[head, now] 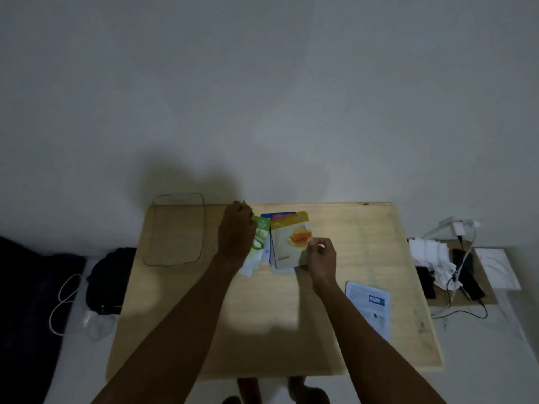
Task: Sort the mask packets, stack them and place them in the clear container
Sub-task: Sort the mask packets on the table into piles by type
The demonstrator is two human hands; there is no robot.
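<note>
Several mask packets lie fanned out at the far middle of the wooden table (pixel 364 258). A yellow packet (pixel 288 240) is on top, with blue and pink packets (pixel 278 215) showing behind it. My right hand (pixel 320 259) pinches the yellow packet's right edge. To the left, my left hand (pixel 237 230) is closed on a green packet (pixel 259 236) and covers most of it. The clear container (pixel 175 228) stands on the table's far left corner with nothing in it, just left of my left hand.
A printed paper sheet (pixel 369 304) lies on the table's right side. Right of the table, on the floor, are white papers (pixel 428 252), dark devices and cables (pixel 463 269). A black bag (pixel 109 281) and a white cord (pixel 62 301) lie to the left.
</note>
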